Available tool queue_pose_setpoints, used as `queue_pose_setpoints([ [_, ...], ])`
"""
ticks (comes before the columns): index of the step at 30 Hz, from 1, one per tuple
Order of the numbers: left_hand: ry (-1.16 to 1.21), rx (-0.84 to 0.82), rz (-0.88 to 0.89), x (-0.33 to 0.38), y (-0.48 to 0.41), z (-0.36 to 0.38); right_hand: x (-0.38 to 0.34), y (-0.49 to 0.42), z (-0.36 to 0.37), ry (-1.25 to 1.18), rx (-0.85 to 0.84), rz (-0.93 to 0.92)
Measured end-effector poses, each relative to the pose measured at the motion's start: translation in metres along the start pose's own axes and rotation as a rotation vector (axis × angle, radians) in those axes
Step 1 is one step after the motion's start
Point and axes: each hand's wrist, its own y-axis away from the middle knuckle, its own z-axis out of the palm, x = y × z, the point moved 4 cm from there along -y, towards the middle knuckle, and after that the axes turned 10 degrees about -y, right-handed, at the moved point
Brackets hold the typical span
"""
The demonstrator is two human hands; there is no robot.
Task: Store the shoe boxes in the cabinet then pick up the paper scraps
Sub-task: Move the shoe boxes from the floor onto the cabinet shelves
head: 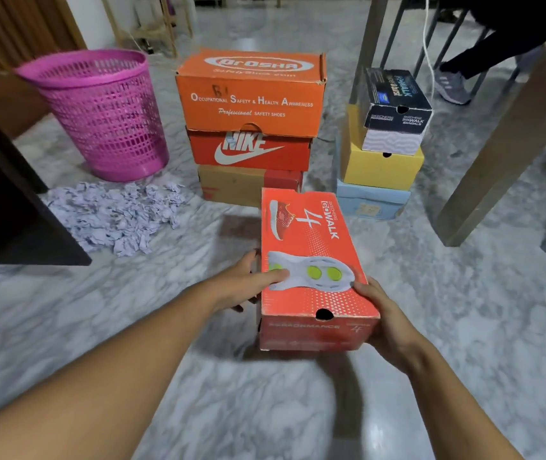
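Hands closest to cam, both on red GOWALK shoe box (315,260). Left hand (248,282) clamps box's left side, thumb lying over lid onto sole print, other fingers down the side wall. Right hand (386,322) cups near right corner, thumb on lid edge, fingers wrapped round side and underneath. So box is pressed between the 2 palms, lid closed, long axis pointing away from the person, near end facing cam. Cannot tell if it rests on the marble floor (464,327) or is just off it; dark shadow sits under it.

Just beyond box's far end: stack of 3 boxes, brown-and-red box (231,185) at bottom, red Nike box (250,149) in middle, orange safety-shoe box (251,94) on top. Held box overlaps bottom one in view.

Right of that, 2nd stack: pale blue box (371,200) at bottom, yellow box (381,167) on it, dark Skechers sandal box (396,107) on top, turned at an angle. Table leg (497,144) stands right of this stack.

Left side: heap of crumpled pale paper scraps (115,217) on floor, touching base of pink mesh bin (105,114) behind it. Dark cabinet panel (9,207) at left edge, beside scraps.

Far right bkgd: another person's leg and shoe (451,83) by chair legs.
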Motion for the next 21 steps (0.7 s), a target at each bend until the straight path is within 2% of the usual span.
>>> queue_pose_setpoints([
  [11, 0.253, 0.283, -0.266, -0.105, 0.122, -0.095, -0.011, -0.019, 0.156, 0.198, -0.456, 0.234],
  [17, 0.311, 0.325, -0.414, -0.161, 0.192, -0.113, 0.011, -0.017, 0.231, 0.343, -0.597, 0.331],
  [21, 0.313, 0.378, -0.503, -0.188, 0.237, -0.126, 0.024, -0.010, 0.286, 0.395, -0.721, 0.335],
])
